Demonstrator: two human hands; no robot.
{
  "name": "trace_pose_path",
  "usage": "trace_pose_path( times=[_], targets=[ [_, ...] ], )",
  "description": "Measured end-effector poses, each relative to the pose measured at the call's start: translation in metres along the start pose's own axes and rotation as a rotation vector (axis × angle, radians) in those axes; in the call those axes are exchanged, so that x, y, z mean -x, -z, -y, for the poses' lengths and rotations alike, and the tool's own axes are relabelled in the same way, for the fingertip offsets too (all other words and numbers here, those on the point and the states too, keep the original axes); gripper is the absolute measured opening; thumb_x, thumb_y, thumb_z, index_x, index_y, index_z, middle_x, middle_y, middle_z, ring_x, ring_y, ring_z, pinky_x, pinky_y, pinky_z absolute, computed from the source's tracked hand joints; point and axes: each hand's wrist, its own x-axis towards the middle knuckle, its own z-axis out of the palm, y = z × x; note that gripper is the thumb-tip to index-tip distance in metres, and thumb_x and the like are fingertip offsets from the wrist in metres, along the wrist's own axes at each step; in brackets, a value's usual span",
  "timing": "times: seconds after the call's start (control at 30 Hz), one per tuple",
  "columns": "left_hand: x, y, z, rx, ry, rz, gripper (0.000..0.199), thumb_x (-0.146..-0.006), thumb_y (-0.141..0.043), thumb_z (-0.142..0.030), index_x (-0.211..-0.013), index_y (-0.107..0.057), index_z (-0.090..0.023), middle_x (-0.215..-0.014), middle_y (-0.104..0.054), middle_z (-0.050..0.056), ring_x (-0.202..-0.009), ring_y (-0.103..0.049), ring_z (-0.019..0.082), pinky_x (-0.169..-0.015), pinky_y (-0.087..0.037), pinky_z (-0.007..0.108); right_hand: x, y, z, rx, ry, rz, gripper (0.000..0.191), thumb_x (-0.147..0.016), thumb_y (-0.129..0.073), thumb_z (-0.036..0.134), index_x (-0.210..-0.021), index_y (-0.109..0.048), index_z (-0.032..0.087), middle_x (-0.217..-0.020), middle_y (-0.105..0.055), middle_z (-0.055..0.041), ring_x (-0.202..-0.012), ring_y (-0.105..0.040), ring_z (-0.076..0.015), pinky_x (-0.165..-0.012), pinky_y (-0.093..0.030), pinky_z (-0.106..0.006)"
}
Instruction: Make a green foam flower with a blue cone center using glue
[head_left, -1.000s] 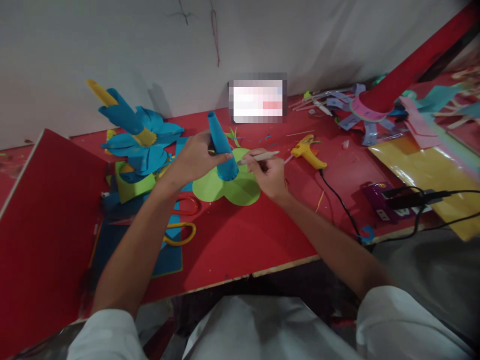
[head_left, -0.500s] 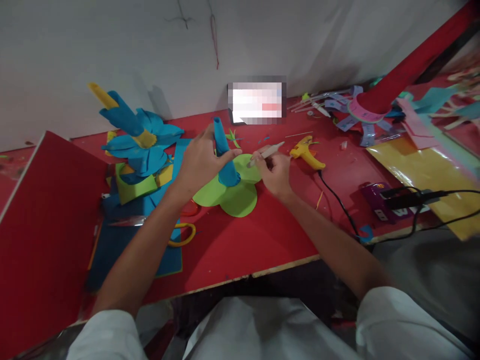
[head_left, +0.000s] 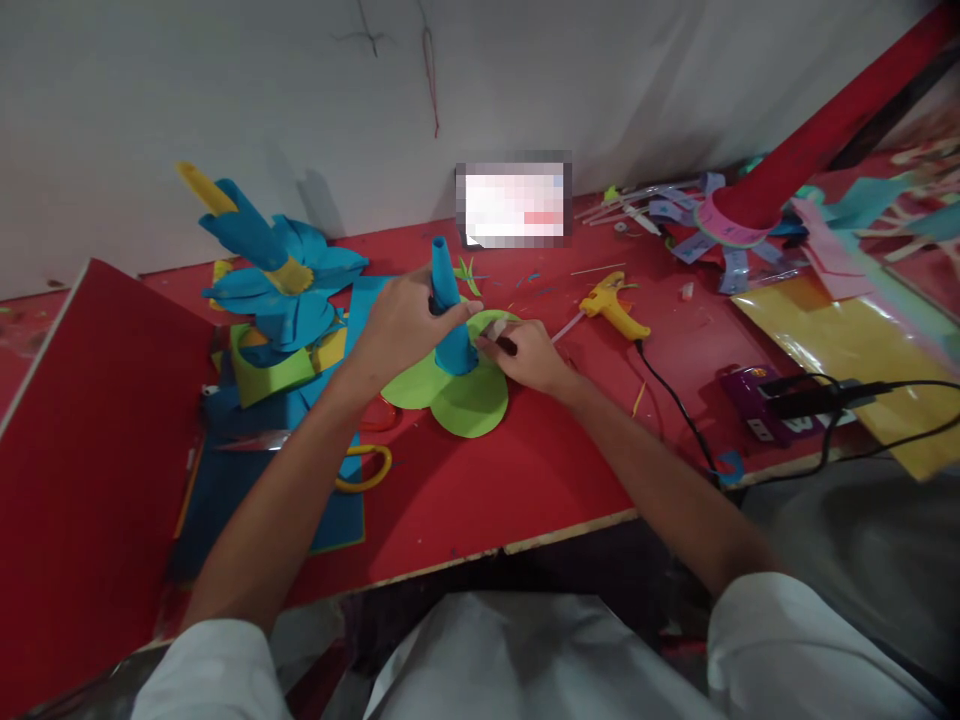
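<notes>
My left hand is closed around a blue paper cone, thumb across its front. The cone stands nearly upright on a lime-green paper piece with rounded petals, its wide end down. Close to the cone's right side, my right hand pinches a whitish pen-like stick, partly hidden by the fingers. It is over the green petals, near the cone's base; whether the stick touches the paper I cannot tell.
A yellow glue gun lies to the right. Yellow-handled scissors rest on blue sheets at left, below a blue paper flower. A lit screen leans at the wall. A purple box with cables sits right.
My right hand has moved left with the whitish stick, turning it toward the cone's base. The cone and the green petals have shifted slightly; my left hand keeps its grip.
</notes>
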Motion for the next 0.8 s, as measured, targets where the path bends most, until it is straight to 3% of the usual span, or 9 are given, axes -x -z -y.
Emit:
trace_pose_path(
  times=[0.13, 0.3, 0.47, 0.57, 0.8],
  targets=[
    [0.001, 0.002, -0.001, -0.001, -0.020, 0.037, 0.037, -0.088, -0.068, -0.051, -0.069, -0.053, -0.023, -0.067, -0.056, 0.003, -0.071, -0.054, 0.021, -0.067, -0.040, 0.037, -0.001, -0.002, -0.002, 0.027, -0.025, 0.041, 0.046, -0.103, -0.052, 0.056, -0.074, -0.061, 0.022, -0.066, -0.059, -0.0016, -0.061, -0.049, -0.0161, -0.062, -0.035, -0.031],
    [0.003, 0.010, -0.002, 0.011, -0.076, 0.167, 0.025, -0.085, -0.071, -0.046, -0.082, -0.065, -0.022, -0.081, -0.068, 0.003, -0.075, -0.060, 0.020, -0.070, -0.044, 0.036, -0.002, -0.003, -0.001, 0.018, -0.039, 0.046, 0.041, -0.103, -0.052, 0.048, -0.073, -0.060, 0.021, -0.066, -0.059, -0.0020, -0.061, -0.051, -0.0162, -0.061, -0.034, -0.031],
    [0.002, 0.014, 0.005, 0.036, -0.120, 0.303, 0.027, -0.083, -0.073, -0.048, -0.085, -0.066, -0.022, -0.089, -0.071, 0.004, -0.082, -0.064, 0.022, -0.075, -0.048, 0.036, 0.000, 0.000, 0.002, -0.001, -0.028, 0.014, 0.036, -0.100, -0.054, 0.040, -0.071, -0.060, 0.021, -0.064, -0.060, -0.0017, -0.060, -0.052, -0.0155, -0.061, -0.036, -0.031],
    [0.001, 0.012, 0.007, 0.016, -0.123, 0.306, 0.027, -0.086, -0.070, -0.049, -0.083, -0.065, -0.022, -0.089, -0.071, 0.004, -0.083, -0.064, 0.022, -0.077, -0.047, 0.038, 0.002, 0.001, 0.003, -0.004, 0.014, 0.006, 0.036, -0.100, -0.054, 0.041, -0.070, -0.059, 0.021, -0.064, -0.059, -0.0011, -0.061, -0.052, -0.0153, -0.062, -0.037, -0.030],
    [0.000, 0.010, 0.006, -0.009, -0.102, 0.288, 0.026, -0.086, -0.068, -0.046, -0.078, -0.064, -0.021, -0.082, -0.068, 0.004, -0.077, -0.060, 0.021, -0.072, -0.043, 0.036, 0.004, -0.003, -0.001, 0.032, 0.101, 0.117, 0.043, -0.103, -0.052, 0.047, -0.069, -0.060, 0.022, -0.066, -0.063, -0.0030, -0.064, -0.057, -0.0171, -0.065, -0.039, -0.032]
  ],
)
